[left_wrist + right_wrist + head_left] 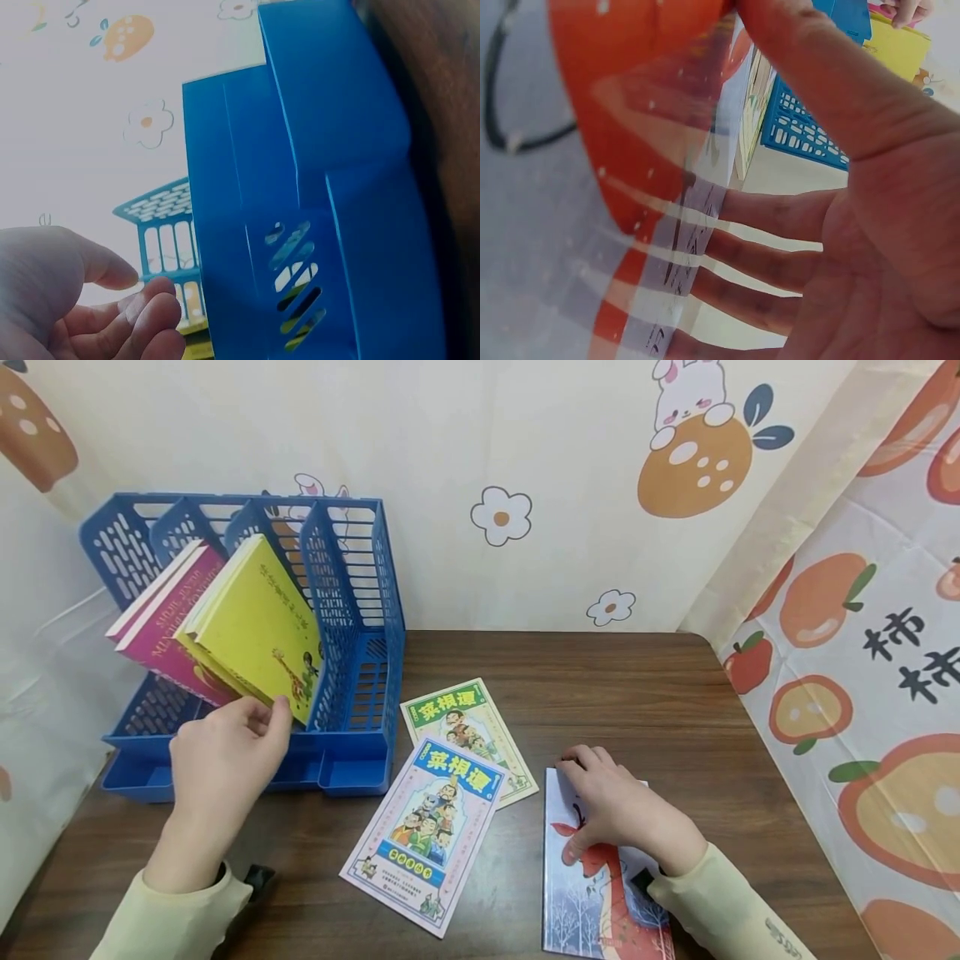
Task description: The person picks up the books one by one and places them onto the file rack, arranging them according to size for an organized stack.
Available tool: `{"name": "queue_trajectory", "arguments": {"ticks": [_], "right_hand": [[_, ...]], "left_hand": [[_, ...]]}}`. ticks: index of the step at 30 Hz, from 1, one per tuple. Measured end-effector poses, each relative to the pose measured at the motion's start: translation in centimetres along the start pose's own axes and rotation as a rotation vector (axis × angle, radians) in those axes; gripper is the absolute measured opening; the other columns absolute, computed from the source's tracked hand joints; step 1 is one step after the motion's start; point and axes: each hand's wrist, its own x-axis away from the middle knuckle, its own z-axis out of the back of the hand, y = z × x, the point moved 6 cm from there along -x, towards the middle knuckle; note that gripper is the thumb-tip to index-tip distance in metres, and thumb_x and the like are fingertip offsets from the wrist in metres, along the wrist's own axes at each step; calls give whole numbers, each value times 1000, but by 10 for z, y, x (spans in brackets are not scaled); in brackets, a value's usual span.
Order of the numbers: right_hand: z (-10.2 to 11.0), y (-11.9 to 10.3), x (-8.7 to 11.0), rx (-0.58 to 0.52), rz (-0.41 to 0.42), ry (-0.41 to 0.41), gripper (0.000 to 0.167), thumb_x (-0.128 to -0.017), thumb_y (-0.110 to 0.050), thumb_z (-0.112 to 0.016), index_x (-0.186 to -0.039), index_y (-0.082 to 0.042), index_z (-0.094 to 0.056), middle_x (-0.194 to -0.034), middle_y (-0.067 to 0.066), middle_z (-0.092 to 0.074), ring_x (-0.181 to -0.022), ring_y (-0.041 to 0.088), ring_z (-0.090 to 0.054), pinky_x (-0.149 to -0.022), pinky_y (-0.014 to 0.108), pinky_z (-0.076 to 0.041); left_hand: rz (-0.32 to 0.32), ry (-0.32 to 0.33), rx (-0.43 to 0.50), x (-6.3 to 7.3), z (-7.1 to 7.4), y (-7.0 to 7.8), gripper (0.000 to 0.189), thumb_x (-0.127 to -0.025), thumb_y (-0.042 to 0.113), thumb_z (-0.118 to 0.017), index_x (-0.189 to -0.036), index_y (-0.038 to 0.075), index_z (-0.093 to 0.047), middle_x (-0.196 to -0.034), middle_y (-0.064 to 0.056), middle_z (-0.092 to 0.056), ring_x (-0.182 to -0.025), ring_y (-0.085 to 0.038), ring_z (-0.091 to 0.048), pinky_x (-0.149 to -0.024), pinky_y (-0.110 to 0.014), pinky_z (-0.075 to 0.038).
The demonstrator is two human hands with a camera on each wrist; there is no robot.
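Note:
In the head view my left hand [228, 760] is at the lower edge of a yellow-green book [258, 618], which leans in a blue file rack [360, 693]. In the left wrist view its fingers [161, 311] are loosely bent, thumb and index tips close together with nothing seen between them. My right hand [622, 810] grips the top of a picture book [570, 910] with a red fox-like animal on its cover. Its thumb lies on the cover while the fingers [757, 262] reach over the edge; their tips are hidden.
Two comic-style booklets lie between the hands: a pink-and-blue booklet [427, 835] overlaps a green-and-cream booklet [480, 727]. Magenta books [168, 627] lean left of the yellow-green one. Rack dividers [330, 593] separate its slots. A patterned curtain [450, 443] stands behind the brown table [600, 693].

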Motion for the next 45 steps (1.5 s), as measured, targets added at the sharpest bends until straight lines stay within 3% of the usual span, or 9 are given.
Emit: {"name": "queue_trajectory", "arguments": {"ticks": [8,12,15,23,28,33,38,45], "right_hand": [[6,0,-1,64,-33,20,120,-41,-71,-105,-129,-1,-62,-121,11,-64,-111,32,-59,-90,59,-55],[8,2,-2,52,-47,28,118,-37,-71,-105,-125,-5,-59,-108,3,-65,-101,26,-60,-83,53,-49],[8,4,-3,19,-47,37,116,-39,-71,-105,-123,-7,-58,-102,-1,-66,-98,22,-61,-84,51,-48],[6,8,-13,-227,-27,50,113,-51,-72,-103,-133,-8,-58,-115,-1,-66,-96,15,-60,-85,41,-57],[11,15,-24,-339,2,101,78,-73,-59,-99,-124,-9,-69,-104,-5,-70,-88,12,-63,-76,32,-58],[11,19,-28,-443,33,73,48,-91,-49,-89,-117,-14,-70,-88,-10,-69,-76,10,-64,-65,28,-56],[17,18,-30,-498,65,70,34,-98,-44,-83,-116,-18,-69,-86,-11,-70,-74,10,-66,-64,29,-56],[32,8,-32,-533,136,81,29,-100,-35,-83,-116,-17,-68,-86,-10,-70,-74,11,-66,-64,28,-55]], "left_hand": [[-58,-20,32,8,-7,14,33,-105,24,-70,-85,-1,-76,-67,-12,-72,-46,-16,-50,-41,-24,-39],[-100,-18,44,10,-10,21,31,-104,21,-71,-81,2,-75,-65,-9,-70,-45,-15,-48,-40,-25,-38],[-125,-20,52,10,-12,26,30,-104,21,-72,-79,3,-74,-65,-8,-70,-45,-13,-47,-39,-25,-37],[-210,-22,66,9,-18,39,31,-103,16,-73,-75,6,-73,-61,-5,-66,-44,-11,-45,-39,-27,-37],[-229,-22,90,9,-20,43,30,-103,15,-73,-75,7,-72,-59,-2,-62,-45,-11,-45,-40,-26,-38],[-262,-40,105,10,-24,49,28,-102,14,-75,-75,9,-72,-57,2,-59,-46,-8,-46,-42,-25,-40],[-306,-89,123,13,-33,61,28,-102,15,-76,-74,14,-72,-55,10,-52,-47,-5,-42,-43,-24,-37],[-334,-203,178,19,-49,82,25,-102,15,-76,-77,16,-74,-57,12,-51,-48,-4,-41,-43,-25,-36]]}}
